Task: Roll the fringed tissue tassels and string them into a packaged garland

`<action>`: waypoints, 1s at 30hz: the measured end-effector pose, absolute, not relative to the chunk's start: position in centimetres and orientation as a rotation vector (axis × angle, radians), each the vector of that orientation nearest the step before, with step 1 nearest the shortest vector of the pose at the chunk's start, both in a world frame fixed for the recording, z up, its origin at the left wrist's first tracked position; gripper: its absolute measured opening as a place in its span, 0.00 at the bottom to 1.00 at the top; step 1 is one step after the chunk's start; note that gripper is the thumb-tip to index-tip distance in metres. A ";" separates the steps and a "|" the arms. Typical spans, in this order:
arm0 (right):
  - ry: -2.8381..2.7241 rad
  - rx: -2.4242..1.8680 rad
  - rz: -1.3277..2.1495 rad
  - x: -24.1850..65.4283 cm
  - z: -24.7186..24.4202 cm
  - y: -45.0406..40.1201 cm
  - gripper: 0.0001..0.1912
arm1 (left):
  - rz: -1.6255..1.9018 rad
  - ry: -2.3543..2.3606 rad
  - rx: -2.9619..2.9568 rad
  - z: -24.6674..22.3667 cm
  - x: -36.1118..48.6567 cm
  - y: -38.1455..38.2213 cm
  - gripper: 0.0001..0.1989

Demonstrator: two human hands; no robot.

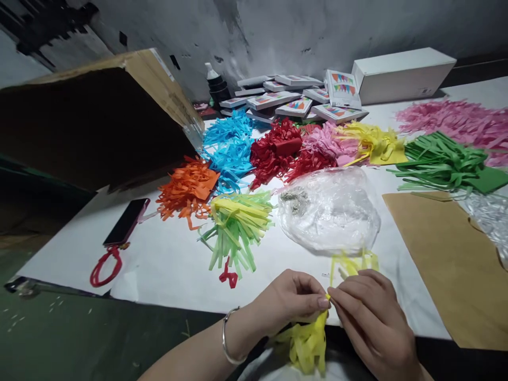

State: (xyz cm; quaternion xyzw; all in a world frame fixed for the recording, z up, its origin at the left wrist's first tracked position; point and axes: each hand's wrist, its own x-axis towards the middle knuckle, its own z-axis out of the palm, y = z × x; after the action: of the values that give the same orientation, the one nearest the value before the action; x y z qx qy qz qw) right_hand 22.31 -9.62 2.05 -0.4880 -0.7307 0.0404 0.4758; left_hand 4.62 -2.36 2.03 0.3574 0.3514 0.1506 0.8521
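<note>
My left hand (293, 296), with a silver bangle at the wrist, pinches a yellow paper tassel (307, 344) near the table's front edge. Its fringe hangs down over my lap. From the other side, the fingers of my right hand (373, 312) close on the same tassel's twisted middle, and more yellow strips (353, 263) spread out beyond them. Straight ahead of my hands lies a clear plastic bag (329, 211) with a greyish bundle in it. Left of it sits a bunch of yellow and light green tassels (240, 225), with a small red strip (228, 274) beside it.
Orange (188, 188), blue (230, 151), red (275, 148) and green (448, 164) fringe piles lie farther back. Several flat printed boxes (273, 99) and a white box (400, 76) stand by the wall. A large cardboard box (159, 95), a phone (126, 222) and brown paper (432, 264) flank them.
</note>
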 end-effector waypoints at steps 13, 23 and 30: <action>-1.718 -1.190 0.243 22.7 -0.1 -9.5 0.25 | 0.729 0.878 1.487 2.5 6.7 -1.9 0.06; -1.572 -1.399 0.710 26.5 1.2 -7.6 0.11 | 0.666 0.832 1.892 4.6 8.6 4.9 0.08; -1.498 -1.518 0.551 28.3 0.8 -3.9 0.08 | 0.297 0.952 2.405 1.2 13.4 11.2 0.08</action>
State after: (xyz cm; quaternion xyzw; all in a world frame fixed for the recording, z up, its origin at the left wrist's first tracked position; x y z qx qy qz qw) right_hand 28.31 -3.87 0.77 -0.6146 -0.6065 0.2233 0.4524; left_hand 13.37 11.22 1.21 0.8906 0.3524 0.1099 0.2658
